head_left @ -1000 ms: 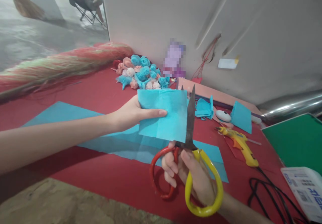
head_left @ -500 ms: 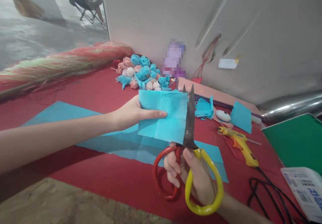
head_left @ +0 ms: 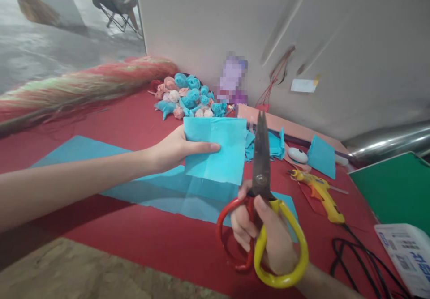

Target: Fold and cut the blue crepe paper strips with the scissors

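Note:
My left hand (head_left: 183,149) pinches a folded square of light blue crepe paper (head_left: 225,155) by its left side, thumb on top. In my right hand (head_left: 268,236) are large scissors (head_left: 261,164) with one red and one yellow handle loop, blades pointing up and nearly closed. The blades stand just right of the square, apart from its edge. Beneath my left arm, a long blue paper sheet (head_left: 161,191) lies across the red table (head_left: 134,241).
Crepe flowers (head_left: 193,95) are piled at the back. Cut blue pieces (head_left: 273,144), a white oval object (head_left: 297,155), folded blue paper (head_left: 321,156) and a yellow glue gun (head_left: 324,196) lie right. A straw bundle (head_left: 83,84) lines the left edge.
The scissors have moved right, away from the blue square's edge, and their blades have come closer together. My left hand and the square have shifted slightly up and left.

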